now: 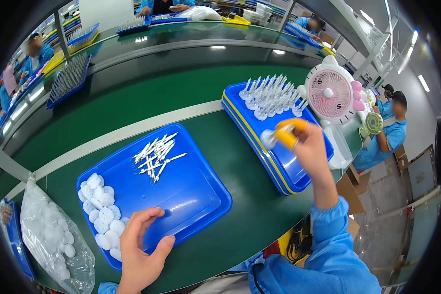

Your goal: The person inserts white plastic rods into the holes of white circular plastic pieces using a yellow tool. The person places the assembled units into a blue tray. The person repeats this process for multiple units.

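My left hand is over the near edge of a blue tray, thumb and fingers apart, nothing between them. In that tray, round translucent white discs lie heaped along the left side, and thin white sticks lie loose toward the back. My right hand, with yellow finger cots on its fingertips, pinches a white stick with a round base; motion smears it. It hangs over a stack of blue and yellow trays, where several like pieces stand upright on their bases.
A clear plastic bag of discs lies at the left. A pink and white fan, a small green fan and a clear plastic container stand right of the stack. A filled tray sits on the far conveyor. Co-workers are beyond.
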The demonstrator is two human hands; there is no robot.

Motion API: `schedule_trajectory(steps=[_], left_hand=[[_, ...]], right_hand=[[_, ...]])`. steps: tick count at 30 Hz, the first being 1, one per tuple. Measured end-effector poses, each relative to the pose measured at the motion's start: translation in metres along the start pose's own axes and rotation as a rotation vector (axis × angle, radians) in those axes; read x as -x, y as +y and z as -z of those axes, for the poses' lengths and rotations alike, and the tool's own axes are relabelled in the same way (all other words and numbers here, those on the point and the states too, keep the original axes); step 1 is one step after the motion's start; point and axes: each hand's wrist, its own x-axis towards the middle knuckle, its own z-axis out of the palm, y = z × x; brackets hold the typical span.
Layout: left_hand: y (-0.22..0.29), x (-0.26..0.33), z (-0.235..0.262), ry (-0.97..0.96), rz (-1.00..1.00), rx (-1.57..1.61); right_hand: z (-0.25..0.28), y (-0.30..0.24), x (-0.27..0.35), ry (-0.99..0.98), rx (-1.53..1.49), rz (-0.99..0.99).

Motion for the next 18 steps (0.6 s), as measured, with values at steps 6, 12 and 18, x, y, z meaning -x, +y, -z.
schedule_trajectory(steps=[6, 12, 18], left_hand=[[-0.005, -0.005, -0.003, 0.000, -0.052, -0.117], [-0.003, -0.006, 0.003, -0.056, -0.016, -0.198], [0.002, -0.005, 0.001, 0.035, -0.040, -0.230]], right_hand=[[0.090, 0.103, -0.066, 0.313, 0.646, 0.021], [0.079, 0.107, -0.090, 0.297, 0.803, 0.018], [0.027, 0.031, -0.046, 0.466, 0.844, 0.137]])
